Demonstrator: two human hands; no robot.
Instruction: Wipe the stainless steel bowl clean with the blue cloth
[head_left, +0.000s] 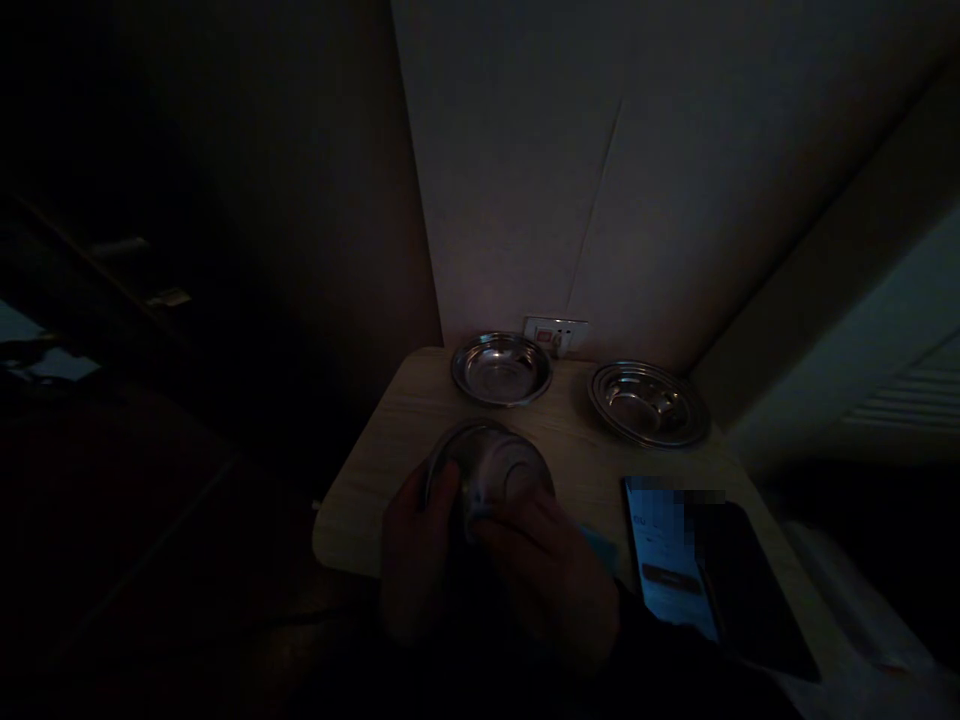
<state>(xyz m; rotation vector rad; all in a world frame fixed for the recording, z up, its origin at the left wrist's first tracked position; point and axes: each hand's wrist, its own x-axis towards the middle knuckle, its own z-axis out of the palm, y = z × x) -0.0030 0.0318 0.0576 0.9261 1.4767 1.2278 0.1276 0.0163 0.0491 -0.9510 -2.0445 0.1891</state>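
Observation:
The room is very dark. My left hand [415,560] grips the left rim of a steel bowl [501,468] held tilted over the near edge of a small wooden table [390,440]. My right hand [551,570] lies across the bowl's near side, fingers pressed against it; a bit of light blue cloth [604,545] shows just right of that hand, and I cannot tell whether the hand holds it. Two more steel bowls rest on the table: one at the back middle [501,368], one at the back right [649,402].
A lit phone [666,560] lies on the table's right side beside a dark flat object [754,590]. A wall socket [555,334] sits on the pale wall behind the bowls. Dark floor and furniture fill the left; a light surface runs along the right.

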